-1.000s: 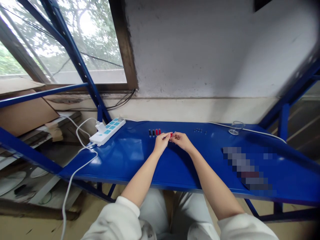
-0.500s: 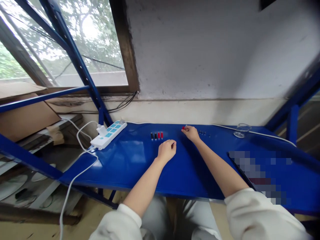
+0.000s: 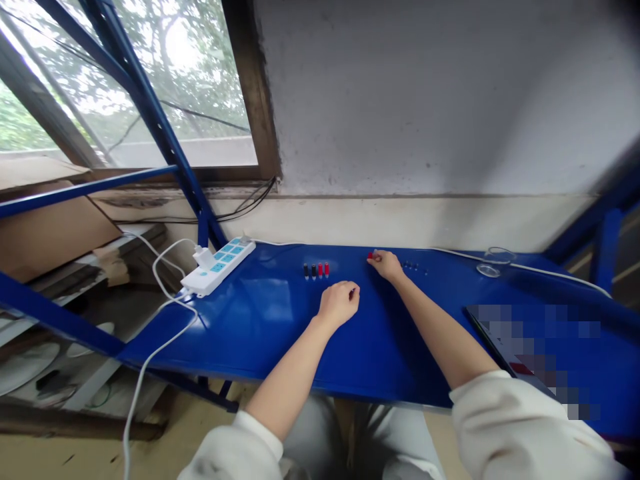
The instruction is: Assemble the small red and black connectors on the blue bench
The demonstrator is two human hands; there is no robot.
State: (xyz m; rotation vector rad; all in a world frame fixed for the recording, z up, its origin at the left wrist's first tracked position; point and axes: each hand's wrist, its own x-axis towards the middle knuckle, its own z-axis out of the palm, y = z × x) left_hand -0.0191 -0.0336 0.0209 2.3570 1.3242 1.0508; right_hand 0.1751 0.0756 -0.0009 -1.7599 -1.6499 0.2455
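My right hand is pinched around a small red cylindrical piece near the table's back edge; the fingers hide part of it. My left hand is curled into a loose fist over the table, and whatever it may hold is hidden. Beyond it, two black cylinders and two red cylinders stand side by side in a short row, with lighter ends toward me. To the right of my right wrist lie several tiny dark metallic-looking parts, too small to name.
A white power strip with a plug and cable sits at the left of the blue table. On the right are a clear round container, a white cable and a dark flat object, partly blurred out. Blue frame posts rise on both sides.
The view has shifted slightly, moving the tabletop things a little to the right in the picture. Both hands keep nearly the same pose, the right one still gripping the red piece.
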